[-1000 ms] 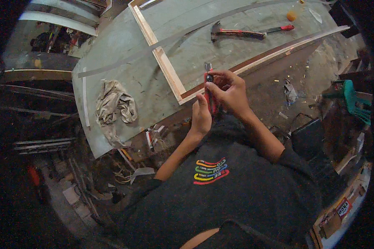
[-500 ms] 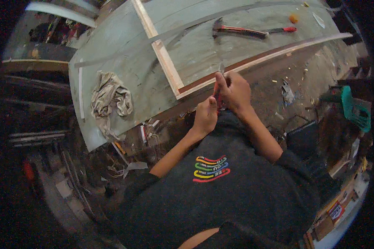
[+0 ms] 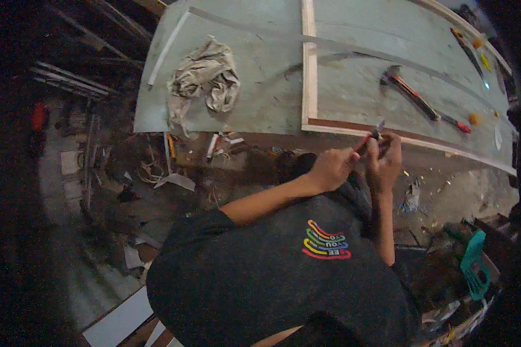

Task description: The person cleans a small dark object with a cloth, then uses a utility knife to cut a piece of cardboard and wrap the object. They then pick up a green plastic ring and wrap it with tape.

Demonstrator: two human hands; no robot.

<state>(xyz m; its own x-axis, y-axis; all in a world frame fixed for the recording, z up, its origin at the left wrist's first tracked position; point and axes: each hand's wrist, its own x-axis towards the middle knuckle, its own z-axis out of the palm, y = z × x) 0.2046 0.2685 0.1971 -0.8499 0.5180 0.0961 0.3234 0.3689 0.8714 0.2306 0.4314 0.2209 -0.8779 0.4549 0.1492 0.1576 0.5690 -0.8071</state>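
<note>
My left hand [image 3: 333, 169] is closed around the red handle of a small hand tool that looks like pliers [image 3: 364, 140]. Its metal head points up, just over the near rail of a wooden frame [image 3: 353, 128]. Beside the head, my right hand [image 3: 383, 162] has thumb and fingers drawn together; whatever is between them is too small to make out. Beyond my hands, a hammer [image 3: 414, 97] with a red and black handle lies on the greenish sheet [image 3: 260, 87], inside the frame.
A crumpled beige cloth [image 3: 205, 78] lies on the sheet's left part. A black and yellow tool [image 3: 468, 51] rests at the far right. Below the edge are scraps and a white tube-like piece [image 3: 212, 147]. A green plastic object [image 3: 474, 266] stands at the lower right.
The view has swung, so frame, cloth and hammer appear shifted and turned. My left hand still grips the tool; my right hand has turned more upright, with its fingers near the tool's head.
</note>
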